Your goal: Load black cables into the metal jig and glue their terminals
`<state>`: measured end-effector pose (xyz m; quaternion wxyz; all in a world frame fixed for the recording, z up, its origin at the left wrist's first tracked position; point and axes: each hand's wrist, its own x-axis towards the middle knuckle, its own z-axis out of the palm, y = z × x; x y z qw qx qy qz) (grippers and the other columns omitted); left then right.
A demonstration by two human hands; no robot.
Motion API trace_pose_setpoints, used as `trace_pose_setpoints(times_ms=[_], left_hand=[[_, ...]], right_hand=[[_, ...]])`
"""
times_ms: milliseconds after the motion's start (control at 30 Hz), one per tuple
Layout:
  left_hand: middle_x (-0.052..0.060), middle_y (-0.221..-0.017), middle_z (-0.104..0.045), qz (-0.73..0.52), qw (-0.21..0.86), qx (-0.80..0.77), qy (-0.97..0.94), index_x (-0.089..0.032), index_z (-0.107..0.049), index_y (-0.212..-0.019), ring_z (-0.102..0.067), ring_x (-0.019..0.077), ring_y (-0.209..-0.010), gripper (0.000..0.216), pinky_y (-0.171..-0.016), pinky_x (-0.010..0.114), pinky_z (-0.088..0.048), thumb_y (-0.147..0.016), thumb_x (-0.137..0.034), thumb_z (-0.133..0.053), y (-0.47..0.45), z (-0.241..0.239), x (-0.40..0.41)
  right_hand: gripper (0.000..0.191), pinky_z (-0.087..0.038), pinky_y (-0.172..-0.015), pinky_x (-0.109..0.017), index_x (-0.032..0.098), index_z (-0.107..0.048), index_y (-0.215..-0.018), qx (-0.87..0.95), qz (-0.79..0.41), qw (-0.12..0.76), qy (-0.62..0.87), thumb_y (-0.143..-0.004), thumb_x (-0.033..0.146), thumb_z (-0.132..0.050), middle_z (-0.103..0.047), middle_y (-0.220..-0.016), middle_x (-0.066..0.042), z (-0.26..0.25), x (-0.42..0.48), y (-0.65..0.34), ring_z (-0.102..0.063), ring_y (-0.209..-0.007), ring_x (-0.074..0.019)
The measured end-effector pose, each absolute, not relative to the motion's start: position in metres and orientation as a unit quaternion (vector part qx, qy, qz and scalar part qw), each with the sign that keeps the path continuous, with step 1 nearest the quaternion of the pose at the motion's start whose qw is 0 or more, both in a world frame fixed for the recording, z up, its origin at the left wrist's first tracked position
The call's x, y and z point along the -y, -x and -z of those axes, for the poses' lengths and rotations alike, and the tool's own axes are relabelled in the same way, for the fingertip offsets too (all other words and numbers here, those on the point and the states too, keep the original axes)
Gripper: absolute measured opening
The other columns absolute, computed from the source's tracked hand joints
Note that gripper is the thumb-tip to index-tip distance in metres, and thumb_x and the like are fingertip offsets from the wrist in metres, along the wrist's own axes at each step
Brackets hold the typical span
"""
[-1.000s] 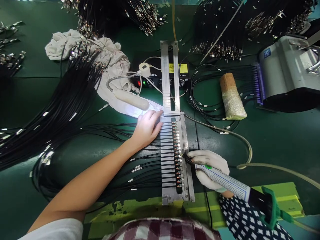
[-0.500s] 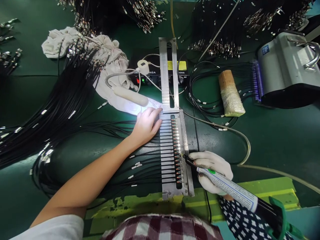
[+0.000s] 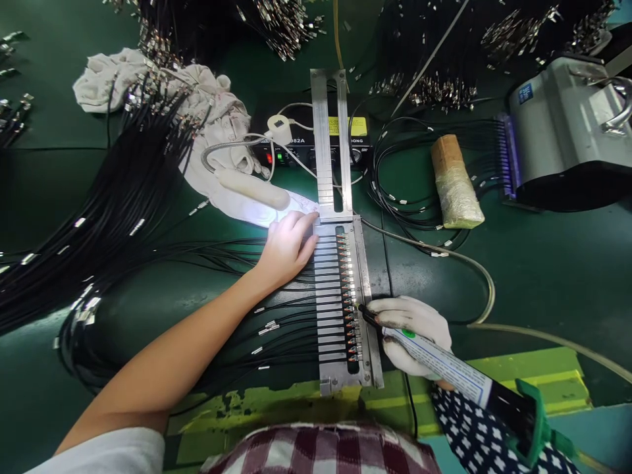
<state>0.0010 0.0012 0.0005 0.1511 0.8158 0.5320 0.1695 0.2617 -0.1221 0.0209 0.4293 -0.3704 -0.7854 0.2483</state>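
Note:
My bare left hand point(image 3: 289, 247) rests at the left edge of a slotted metal fixture point(image 3: 328, 329), thumb and forefinger apart and touching it; the other fingers are partly hidden. Thin black cables point(image 3: 291, 303) lie side by side in the slots, their metal-tipped ends point(image 3: 348, 296) lined up over a dark channel. In its white glove, my right hand point(image 3: 417, 332) is wrapped round a dispensing syringe point(image 3: 444, 362) with a printed label and a green cap. The syringe's dark tip point(image 3: 363, 309) points at the cable ends about halfway down the row.
A lit white lamp point(image 3: 254, 189) lies over a white cloth point(image 3: 217, 141). Behind the fixture is a black control box point(image 3: 301, 155). A grey machine point(image 3: 567, 131) glows violet at the right, beside a wrapped block point(image 3: 457, 184). Black cable bundles point(image 3: 118, 178) spread at the left.
My right hand and the syringe have shifted slightly left, bringing the tip closer to the cable ends. My left hand stays at the same spot on the fixture.

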Motion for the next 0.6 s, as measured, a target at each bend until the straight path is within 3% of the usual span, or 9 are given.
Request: trace_pose_setpoints(times_ms=[600], left_hand=[[0.013,-0.116,-0.060,-0.172,0.147,-0.530,-0.817,-0.015,-0.050,-0.136,-0.056,0.0271,-0.110,0.042,-0.092,0.041,-0.042,-0.097,-0.031,-0.044,-0.0014,-0.0011,-0.0009]], right_hand=[[0.020,-0.060,-0.077,-0.032,0.020,-0.066,-0.097,0.791,-0.227,0.425,0.376,-0.078,0.023,-0.062,-0.078,-0.093,-0.008,-0.0219,0.1253,-0.2623,-0.076,-0.083,-0.0208]])
